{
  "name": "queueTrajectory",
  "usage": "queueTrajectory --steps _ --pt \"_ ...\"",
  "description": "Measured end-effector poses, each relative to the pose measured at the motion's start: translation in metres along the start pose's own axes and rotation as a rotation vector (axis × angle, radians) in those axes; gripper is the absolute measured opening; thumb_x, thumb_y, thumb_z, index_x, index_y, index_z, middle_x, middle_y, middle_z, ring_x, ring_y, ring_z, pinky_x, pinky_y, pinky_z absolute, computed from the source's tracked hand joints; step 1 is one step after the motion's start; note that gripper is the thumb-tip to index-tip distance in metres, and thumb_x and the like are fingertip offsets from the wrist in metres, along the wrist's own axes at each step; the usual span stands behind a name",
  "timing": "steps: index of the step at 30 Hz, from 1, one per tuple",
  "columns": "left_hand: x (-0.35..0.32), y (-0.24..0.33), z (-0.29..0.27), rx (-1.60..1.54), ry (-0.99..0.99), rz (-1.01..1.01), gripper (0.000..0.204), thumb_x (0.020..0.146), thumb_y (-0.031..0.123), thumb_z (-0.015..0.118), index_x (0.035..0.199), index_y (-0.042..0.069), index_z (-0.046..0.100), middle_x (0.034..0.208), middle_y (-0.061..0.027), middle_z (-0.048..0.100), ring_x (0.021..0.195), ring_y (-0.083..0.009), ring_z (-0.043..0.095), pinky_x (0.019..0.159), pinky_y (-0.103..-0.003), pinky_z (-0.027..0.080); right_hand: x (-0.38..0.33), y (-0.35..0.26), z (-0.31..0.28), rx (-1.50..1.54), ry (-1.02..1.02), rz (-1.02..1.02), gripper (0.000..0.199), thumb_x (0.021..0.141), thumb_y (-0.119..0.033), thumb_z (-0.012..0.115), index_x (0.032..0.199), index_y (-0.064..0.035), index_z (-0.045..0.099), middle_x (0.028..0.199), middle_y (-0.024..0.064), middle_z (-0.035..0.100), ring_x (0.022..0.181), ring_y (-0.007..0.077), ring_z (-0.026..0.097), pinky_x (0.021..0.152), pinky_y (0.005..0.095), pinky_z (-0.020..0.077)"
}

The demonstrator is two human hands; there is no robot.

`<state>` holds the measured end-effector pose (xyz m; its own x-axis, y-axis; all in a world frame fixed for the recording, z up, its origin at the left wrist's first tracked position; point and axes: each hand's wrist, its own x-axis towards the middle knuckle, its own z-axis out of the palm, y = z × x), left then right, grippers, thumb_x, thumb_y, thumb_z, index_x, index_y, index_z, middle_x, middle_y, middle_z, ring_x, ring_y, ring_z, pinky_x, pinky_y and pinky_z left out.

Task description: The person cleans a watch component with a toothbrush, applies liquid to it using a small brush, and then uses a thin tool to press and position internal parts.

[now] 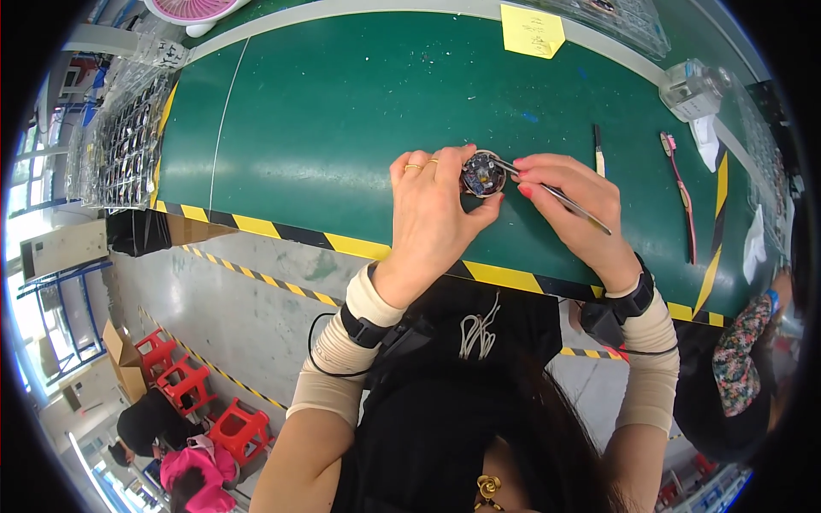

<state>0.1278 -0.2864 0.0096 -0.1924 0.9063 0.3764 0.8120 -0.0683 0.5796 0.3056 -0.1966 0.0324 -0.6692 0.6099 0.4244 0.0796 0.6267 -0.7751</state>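
A small round device (483,175), with dark electronic parts showing inside its rim, is held over the green bench. My left hand (434,198) grips it by the edge, thumb below and fingers above. In my right hand (575,203) is a pair of metal tweezers (571,205), pinched between thumb and fingers. The tips of the tweezers reach the device's upper right side; what they touch there is too small to make out. To the right of my right hand lies a thin brush (599,154) with a dark end and a pale end.
Farther right lie a pink toothbrush (684,198) and white tissue (753,246) near a clear bottle (691,91). A yellow note (532,32) is at the back edge. Clear trays (128,141) stack at the left end. A co-worker's flowered sleeve (742,359) is at the right.
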Motion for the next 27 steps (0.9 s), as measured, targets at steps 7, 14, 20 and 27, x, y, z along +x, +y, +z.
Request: queueTrajectory --steps 7,14,20,27 --pt "0.003 0.001 0.000 0.067 0.056 0.033 0.052 0.065 0.019 0.086 0.109 0.006 0.062 0.095 -0.0065 0.060 0.091 -0.0254 0.056 0.089 -0.038 0.038 0.000 0.001 0.002 0.050 0.035 0.068 0.013 0.084 0.005 0.068 0.097 0.0033 0.069 0.103 0.0149 0.071 0.094 0.0242 0.069 0.080 0.0311 0.0564" --pt "0.004 0.001 0.001 0.026 0.038 0.034 0.051 0.062 0.018 0.086 0.105 0.004 0.062 0.097 -0.0084 0.058 0.094 -0.0273 0.055 0.092 -0.042 0.038 0.003 -0.002 0.001 -0.006 -0.048 0.048 0.014 0.086 0.006 0.063 0.099 0.0042 0.068 0.102 0.0146 0.071 0.092 0.0241 0.069 0.079 0.0308 0.0565" --pt "0.003 0.002 0.000 0.033 -0.005 0.016 0.050 0.062 0.017 0.086 0.104 0.003 0.062 0.098 -0.0084 0.058 0.094 -0.0275 0.056 0.092 -0.041 0.038 -0.001 -0.005 0.001 0.001 -0.043 0.101 0.014 0.087 0.007 0.062 0.100 0.0046 0.068 0.101 0.0149 0.070 0.092 0.0230 0.069 0.079 0.0304 0.0565" --pt "0.003 0.001 0.001 0.017 0.023 0.032 0.051 0.063 0.017 0.086 0.105 0.004 0.061 0.099 -0.0090 0.059 0.093 -0.0280 0.056 0.092 -0.042 0.037 0.006 -0.007 -0.007 0.134 -0.088 0.217 0.013 0.086 0.006 0.063 0.098 0.0045 0.069 0.099 0.0147 0.071 0.092 0.0220 0.069 0.078 0.0301 0.0564"
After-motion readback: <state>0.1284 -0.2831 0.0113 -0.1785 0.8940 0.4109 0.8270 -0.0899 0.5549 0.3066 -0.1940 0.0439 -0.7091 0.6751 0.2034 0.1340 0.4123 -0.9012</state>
